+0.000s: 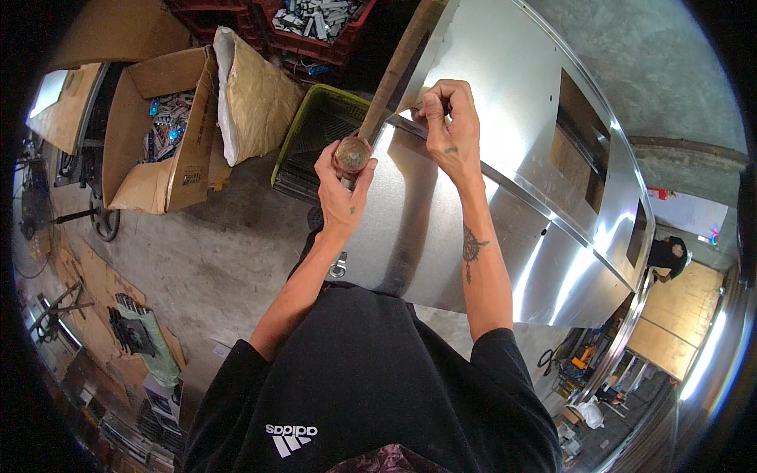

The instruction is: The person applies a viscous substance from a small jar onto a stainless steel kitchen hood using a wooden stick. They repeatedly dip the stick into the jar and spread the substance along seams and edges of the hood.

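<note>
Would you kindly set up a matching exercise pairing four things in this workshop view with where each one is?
Things:
1. left hand
2. right hand
3. green crate
4. open cardboard box

Places:
A. on the floor at far left, holding small parts
B. pinching at the upper edge of the sheet-metal panel
C. on the floor just left of the panel
D. gripping a round-headed tool with a wooden handle

Pairs: 1-D, 2-B, 3-C, 4-A
</note>
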Tool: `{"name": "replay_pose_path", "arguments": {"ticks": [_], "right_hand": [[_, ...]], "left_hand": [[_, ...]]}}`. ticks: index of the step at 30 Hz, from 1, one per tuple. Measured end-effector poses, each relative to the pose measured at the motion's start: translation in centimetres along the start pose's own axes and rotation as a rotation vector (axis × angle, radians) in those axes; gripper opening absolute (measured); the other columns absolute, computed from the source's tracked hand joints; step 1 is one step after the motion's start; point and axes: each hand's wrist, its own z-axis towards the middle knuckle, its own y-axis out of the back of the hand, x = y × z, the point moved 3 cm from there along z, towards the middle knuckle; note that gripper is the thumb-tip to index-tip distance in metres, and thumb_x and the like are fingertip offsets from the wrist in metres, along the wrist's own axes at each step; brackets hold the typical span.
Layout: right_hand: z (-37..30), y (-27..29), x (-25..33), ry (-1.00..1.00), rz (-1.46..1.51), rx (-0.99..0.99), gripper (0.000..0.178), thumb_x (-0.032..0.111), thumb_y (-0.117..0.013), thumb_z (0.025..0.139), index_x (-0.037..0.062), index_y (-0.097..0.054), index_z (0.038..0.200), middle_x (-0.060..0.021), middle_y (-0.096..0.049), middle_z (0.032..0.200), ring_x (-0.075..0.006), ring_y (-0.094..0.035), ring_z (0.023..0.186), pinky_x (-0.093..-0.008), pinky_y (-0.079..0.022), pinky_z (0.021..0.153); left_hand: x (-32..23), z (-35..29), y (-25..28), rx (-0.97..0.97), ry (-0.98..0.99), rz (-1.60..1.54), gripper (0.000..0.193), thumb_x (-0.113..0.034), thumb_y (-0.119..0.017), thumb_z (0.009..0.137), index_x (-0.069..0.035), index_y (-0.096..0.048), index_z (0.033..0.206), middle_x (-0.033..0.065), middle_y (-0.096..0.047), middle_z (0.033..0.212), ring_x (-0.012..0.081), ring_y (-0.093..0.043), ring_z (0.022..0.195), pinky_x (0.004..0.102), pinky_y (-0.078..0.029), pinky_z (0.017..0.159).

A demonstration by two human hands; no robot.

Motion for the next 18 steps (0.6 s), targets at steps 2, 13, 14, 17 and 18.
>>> {"name": "replay_pose_path", "arguments": {"ticks": [2,13,14,17,18], "right_hand": [[-0.01,-0.11,-0.02,0.0,0.005,-0.005,0.015,0.01,-0.065,0.108,-0.0032,-0.059,0.105,-0.0123,-0.06,0.108,-0.0187,-0.068,0.077,-0.034,-0.057,0.07],[-0.03,-0.19,-0.24,-0.002,0.017,-0.018,0.015,0.01,-0.065,0.108,-0.0028,-0.059,0.105,-0.0128,-0.059,0.108,-0.0199,-0.067,0.078,-0.0332,-0.057,0.071],[-0.05,-0.14,-0.33,0.004,0.017,-0.019,0.015,0.011,-0.065,0.108,-0.0028,-0.059,0.105,-0.0128,-0.059,0.108,-0.0198,-0.067,0.078,-0.0331,-0.057,0.071],[-0.02,-0.1,-0.31,0.014,0.034,-0.024,0.016,0.012,-0.065,0.108,-0.0028,-0.059,0.106,-0.0129,-0.058,0.108,-0.0194,-0.067,0.078,-0.0328,-0.056,0.07],[0.01,-0.06,-0.28,0.016,0.042,-0.027,0.016,0.012,-0.065,0.108,-0.0028,-0.059,0.106,-0.0129,-0.058,0.108,-0.0192,-0.067,0.078,-0.0327,-0.056,0.069]], "left_hand": [[0.07,0.0,0.1,-0.007,-0.004,0.009,0.069,-0.017,-0.079,0.101,0.005,-0.034,0.149,0.0191,-0.061,0.133,0.0231,-0.066,0.114,0.0341,-0.054,0.095],[-0.16,0.0,0.07,-0.017,-0.018,0.019,0.069,-0.016,-0.08,0.101,0.004,-0.035,0.148,0.0193,-0.06,0.134,0.0243,-0.065,0.116,0.036,-0.053,0.1],[-0.19,0.0,0.06,-0.018,-0.026,0.032,0.069,-0.016,-0.08,0.1,0.004,-0.035,0.148,0.0195,-0.06,0.134,0.0245,-0.065,0.117,0.0361,-0.054,0.099],[-0.1,0.02,0.01,-0.005,-0.03,0.02,0.069,-0.017,-0.08,0.101,0.004,-0.035,0.149,0.0207,-0.06,0.134,0.0254,-0.065,0.117,0.0369,-0.054,0.099],[-0.09,0.02,0.02,-0.008,-0.045,0.037,0.069,-0.017,-0.08,0.101,0.004,-0.035,0.149,0.021,-0.06,0.135,0.0257,-0.065,0.117,0.037,-0.054,0.099]]}}
